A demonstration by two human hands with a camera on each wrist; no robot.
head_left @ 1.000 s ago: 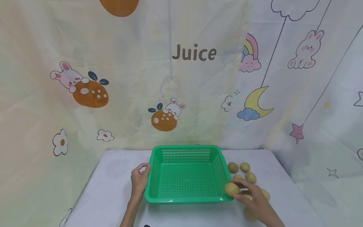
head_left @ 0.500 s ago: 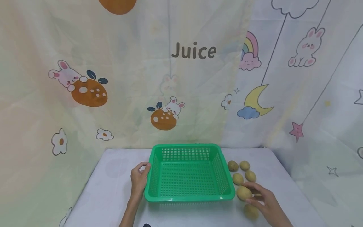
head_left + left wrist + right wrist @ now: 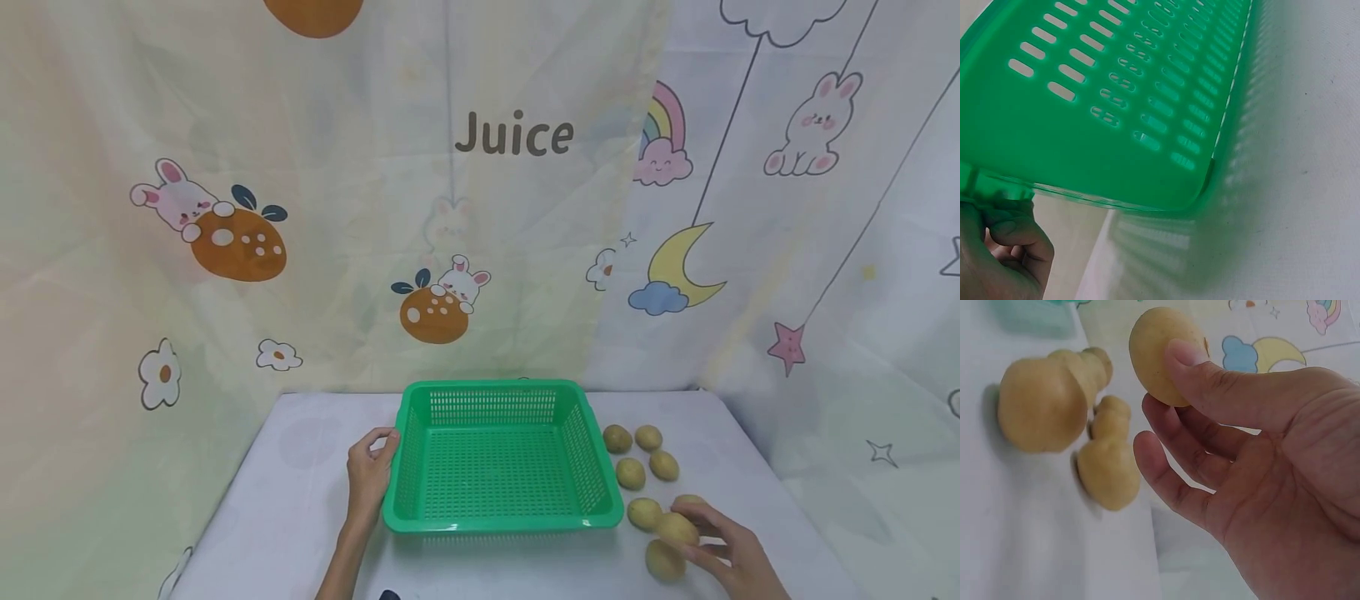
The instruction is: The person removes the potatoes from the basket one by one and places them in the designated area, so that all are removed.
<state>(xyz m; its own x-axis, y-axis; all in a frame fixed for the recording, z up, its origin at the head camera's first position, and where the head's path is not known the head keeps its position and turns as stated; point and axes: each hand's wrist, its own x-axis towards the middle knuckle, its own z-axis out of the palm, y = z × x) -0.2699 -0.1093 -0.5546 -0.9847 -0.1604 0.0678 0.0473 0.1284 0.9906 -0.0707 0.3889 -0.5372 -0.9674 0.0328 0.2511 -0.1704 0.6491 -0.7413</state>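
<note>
My left hand (image 3: 369, 471) grips the left rim of a green plastic basket (image 3: 502, 527); in the left wrist view its thumb and fingers close on the basket's (image 3: 1054, 137) edge. The basket's perforated floor shows bare in the head view. My right hand (image 3: 727, 550) pinches a yellowish potato (image 3: 677, 530) between thumb and fingers, right of the basket. In the right wrist view that potato (image 3: 1150, 356) is raised above the tabletop. Several other potatoes lie close by, one (image 3: 664, 561) just below the held one and another (image 3: 644, 514) to its left.
More potatoes, among them a darker one (image 3: 617, 438), lie along the basket's right side. The white-covered table (image 3: 300, 500) ends at a printed curtain (image 3: 510, 250) behind and at the sides. A small dark object (image 3: 389, 595) shows at the bottom edge.
My right hand has carried the potato from the basket's right rim to the right and nearer to me, over the loose potatoes. The left hand and the basket have stayed in place.
</note>
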